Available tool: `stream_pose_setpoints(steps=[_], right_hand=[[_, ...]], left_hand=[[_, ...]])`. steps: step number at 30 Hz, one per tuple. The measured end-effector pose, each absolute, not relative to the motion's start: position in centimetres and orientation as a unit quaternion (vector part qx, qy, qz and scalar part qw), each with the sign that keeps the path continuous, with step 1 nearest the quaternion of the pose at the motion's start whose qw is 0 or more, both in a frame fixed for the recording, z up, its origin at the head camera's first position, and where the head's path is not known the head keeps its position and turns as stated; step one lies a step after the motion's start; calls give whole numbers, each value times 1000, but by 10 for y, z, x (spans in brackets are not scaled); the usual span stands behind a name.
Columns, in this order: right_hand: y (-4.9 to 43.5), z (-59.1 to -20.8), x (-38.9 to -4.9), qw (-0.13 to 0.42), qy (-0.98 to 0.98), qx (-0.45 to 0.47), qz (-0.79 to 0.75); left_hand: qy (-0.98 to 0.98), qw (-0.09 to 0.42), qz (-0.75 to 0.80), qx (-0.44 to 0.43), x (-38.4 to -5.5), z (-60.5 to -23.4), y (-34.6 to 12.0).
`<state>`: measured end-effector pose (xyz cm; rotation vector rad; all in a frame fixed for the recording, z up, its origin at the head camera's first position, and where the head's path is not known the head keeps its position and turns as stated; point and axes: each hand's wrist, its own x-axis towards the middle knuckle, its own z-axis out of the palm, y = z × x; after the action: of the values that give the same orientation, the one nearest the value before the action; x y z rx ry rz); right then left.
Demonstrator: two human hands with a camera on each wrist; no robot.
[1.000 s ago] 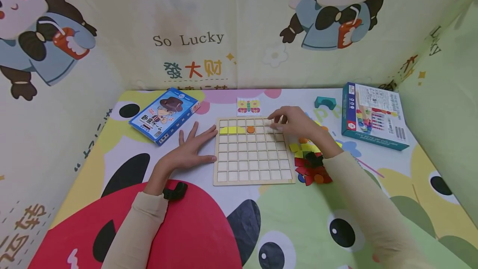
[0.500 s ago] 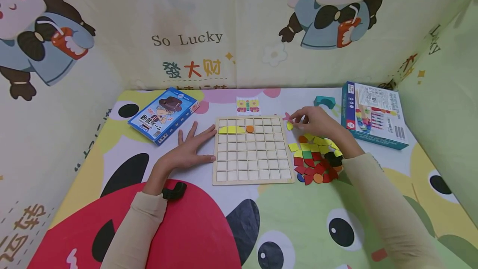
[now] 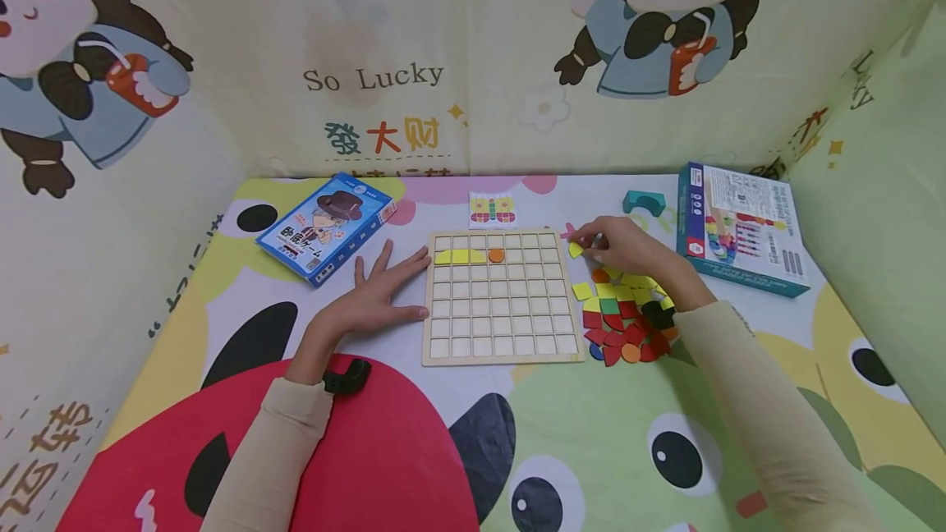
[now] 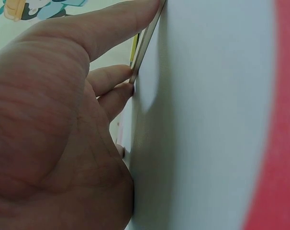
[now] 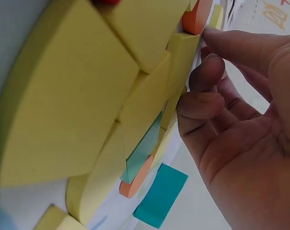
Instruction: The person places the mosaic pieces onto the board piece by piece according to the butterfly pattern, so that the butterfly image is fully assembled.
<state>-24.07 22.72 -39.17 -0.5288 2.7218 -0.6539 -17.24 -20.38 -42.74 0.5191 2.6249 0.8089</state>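
A wooden grid board [image 3: 504,364] lies mid-table, with yellow tiles [image 3: 460,256] and an orange disc [image 3: 496,255] in its second row from the top. My left hand [image 3: 373,300] rests spread on the table, thumb and fingertips touching the board's left edge; the left wrist view shows that hand [image 4: 63,105] against the rim. Right of the board's upper corner, my right hand [image 3: 617,246] pinches a small yellow tile [image 3: 575,249] low at the table. In the right wrist view its thumb and curled fingers meet near a yellow tile [image 5: 216,17]; the exact contact is partly hidden.
Loose red, yellow, green, orange and blue tiles [image 3: 617,323] lie in a heap right of the board. Behind it is a butterfly picture card [image 3: 492,210]. A teal arch block [image 3: 645,203], a blue box [image 3: 325,228] and a teal-edged box [image 3: 742,228] stand farther out.
My right hand has moved right, from over the board's upper right corner to the yellow tile beside it, then slightly lower. The tile looks turned a little. My left hand has stayed put.
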Motion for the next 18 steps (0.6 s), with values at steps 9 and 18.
stream_pose_setpoints(steps=[9, 18], right_hand=[[225, -396, -241, 138, 947, -188, -220], [225, -395, -237, 134, 948, -179, -225]], left_hand=[[925, 172, 285, 183, -172, -426, -204], [926, 168, 283, 183, -172, -427, -204]])
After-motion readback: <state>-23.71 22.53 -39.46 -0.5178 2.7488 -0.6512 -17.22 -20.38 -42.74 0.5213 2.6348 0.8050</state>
